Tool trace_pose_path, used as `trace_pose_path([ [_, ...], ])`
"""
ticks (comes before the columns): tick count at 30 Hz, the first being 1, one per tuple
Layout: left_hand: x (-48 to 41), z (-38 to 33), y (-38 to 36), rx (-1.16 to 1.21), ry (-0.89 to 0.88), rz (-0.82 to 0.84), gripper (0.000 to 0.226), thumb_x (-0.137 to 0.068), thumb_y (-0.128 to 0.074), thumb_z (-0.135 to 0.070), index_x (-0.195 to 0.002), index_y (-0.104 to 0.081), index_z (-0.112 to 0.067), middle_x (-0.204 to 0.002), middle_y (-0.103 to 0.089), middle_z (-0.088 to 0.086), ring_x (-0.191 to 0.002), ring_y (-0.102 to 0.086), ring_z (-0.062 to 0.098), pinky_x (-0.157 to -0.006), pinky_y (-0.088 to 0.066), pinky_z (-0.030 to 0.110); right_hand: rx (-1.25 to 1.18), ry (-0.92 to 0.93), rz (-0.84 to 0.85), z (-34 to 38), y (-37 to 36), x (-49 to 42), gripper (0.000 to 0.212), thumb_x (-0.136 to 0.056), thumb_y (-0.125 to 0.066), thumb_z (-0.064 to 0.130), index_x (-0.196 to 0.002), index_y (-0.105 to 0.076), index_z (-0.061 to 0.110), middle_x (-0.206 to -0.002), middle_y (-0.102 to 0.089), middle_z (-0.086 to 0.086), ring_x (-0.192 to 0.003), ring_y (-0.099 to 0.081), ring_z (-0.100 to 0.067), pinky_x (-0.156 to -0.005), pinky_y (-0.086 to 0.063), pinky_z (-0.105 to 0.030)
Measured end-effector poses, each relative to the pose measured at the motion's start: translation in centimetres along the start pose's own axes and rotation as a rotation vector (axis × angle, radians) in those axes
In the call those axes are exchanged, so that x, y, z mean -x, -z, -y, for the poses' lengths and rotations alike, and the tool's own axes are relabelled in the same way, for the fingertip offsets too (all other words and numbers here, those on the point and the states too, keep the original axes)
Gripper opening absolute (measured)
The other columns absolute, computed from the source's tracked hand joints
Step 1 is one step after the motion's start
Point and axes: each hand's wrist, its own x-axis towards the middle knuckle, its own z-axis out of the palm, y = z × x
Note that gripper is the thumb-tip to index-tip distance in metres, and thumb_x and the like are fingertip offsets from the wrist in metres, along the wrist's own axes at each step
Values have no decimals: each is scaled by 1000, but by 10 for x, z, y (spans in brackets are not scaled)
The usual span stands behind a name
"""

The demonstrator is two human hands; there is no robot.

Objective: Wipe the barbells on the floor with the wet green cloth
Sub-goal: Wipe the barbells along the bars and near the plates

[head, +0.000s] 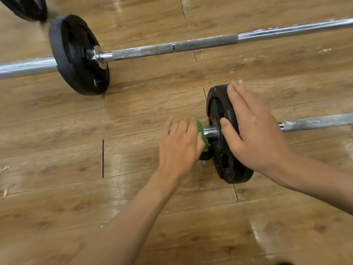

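Note:
Two barbells lie on the wooden floor. The near barbell has a black plate [225, 155] and a chalky steel bar [317, 122] running off to the right. My right hand [254, 131] rests flat on that plate's top rim, fingers straight. My left hand [179, 146] grips the green cloth [202, 134] wrapped around the short sleeve end [210, 131] left of the plate. Most of the cloth is hidden under my fingers. The far barbell [172, 47] lies across the top with a black plate [78, 54] at its left.
Another black plate [26, 7] shows at the top left corner. White chalk dust marks the floor [95, 197] near both bars. Bare floorboards spread to the left and below my arms.

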Motion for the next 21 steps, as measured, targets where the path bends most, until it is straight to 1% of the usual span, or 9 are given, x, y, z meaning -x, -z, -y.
trace_pose_path([
  [3,-4,20,6,-44,146,15,42,-103,-27,-30,-112,-63,-11,-95,-64,8,-91,-59,30,-99,-39,44,3,-14,-3,-1,-1,-1,70,-101,-39,36,-159,-29,-2,-166,-31,-19,-157,-22,-29,-127,-24,-48],
  [5,-3,6,1,-27,143,-20,40,-102,-34,-28,-118,-64,-8,-99,-64,10,-92,-58,31,-89,-37,40,1,-22,-11,0,-2,-1,70,-101,-40,35,-159,-31,-2,-166,-31,-18,-157,-23,-28,-127,-25,-48],
  [8,4,-26,-15,-20,-20,-37,48,-103,-44,-32,-142,-55,-5,-124,-63,16,-116,-57,34,-105,-39,45,-5,-19,-25,2,-2,1,71,-100,-36,38,-158,-32,-3,-165,-32,-19,-157,-24,-28,-126,-27,-49],
  [10,5,-31,-19,-14,-91,-81,52,-102,-49,-32,-146,-53,-5,-131,-61,20,-125,-56,36,-113,-39,49,-5,-13,-26,2,-2,1,71,-100,-35,38,-158,-32,-3,-165,-32,-19,-157,-24,-28,-126,-27,-50],
  [13,6,-10,-16,-81,-18,-133,43,-99,-49,-31,-134,-62,-10,-118,-66,12,-112,-61,30,-115,-38,50,-4,-31,-14,2,-1,-2,72,-99,-36,40,-158,-32,-2,-166,-32,-18,-157,-23,-27,-127,-25,-47],
  [15,3,7,-13,-97,109,-131,34,-98,-47,-27,-120,-66,-11,-104,-65,8,-99,-60,30,-110,-39,49,-3,-54,5,0,0,-9,71,-99,-39,38,-159,-33,0,-166,-32,-17,-157,-23,-27,-127,-23,-46],
  [17,-3,15,-9,-53,208,-137,32,-99,-44,-23,-115,-66,-8,-98,-64,10,-95,-58,32,-103,-41,48,31,-64,31,0,2,-19,70,-98,-40,37,-158,-34,0,-165,-33,-17,-157,-24,-27,-128,-18,-45],
  [19,-8,7,-10,-28,212,-136,40,-101,-40,-22,-128,-63,-3,-108,-65,14,-103,-58,34,-107,-41,49,90,-73,32,0,3,-30,70,-97,-38,38,-157,-37,1,-164,-37,-17,-156,-27,-28,-129,-9,-41],
  [21,-7,-14,-16,-15,100,-88,52,-104,-37,-26,-148,-50,-2,-134,-61,21,-128,-54,36,-121,-32,50,126,-80,15,-2,2,-38,70,-96,-37,39,-154,-42,1,-161,-41,-16,-154,-30,-28,-128,-5,-38],
])
